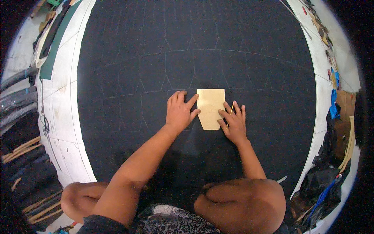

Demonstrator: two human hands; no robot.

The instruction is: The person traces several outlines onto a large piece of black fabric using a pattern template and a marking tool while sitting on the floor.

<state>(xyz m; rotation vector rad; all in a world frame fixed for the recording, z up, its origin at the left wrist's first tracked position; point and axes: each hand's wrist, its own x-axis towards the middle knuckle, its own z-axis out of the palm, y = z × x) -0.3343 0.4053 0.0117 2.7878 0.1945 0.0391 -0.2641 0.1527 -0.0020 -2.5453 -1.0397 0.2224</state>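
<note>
A pale yellow template (211, 108), square at the top and tapering toward its bottom edge, lies flat on a large dark cloth (187, 150). My left hand (180, 113) rests open on the cloth, its thumb and index fingertip touching the template's left edge. On the other side, my right hand (235, 121) has its fingertips at the template's right edge. A thin yellow stick (230, 116), like a slim pencil, is held between the right fingers. The stick's tip is too small to make out. Faint chalk-like lines (191, 50) form rows of the same tapered outline across the far cloth.
My bent knees (249, 202) are at the near edge. White surface strips (64, 105) border the cloth. Plastic-wrapped rolls (17, 103), wooden sticks (25, 149) and a green board (60, 46) lie left. Cardboard (344, 105) and black plastic (317, 183) lie right.
</note>
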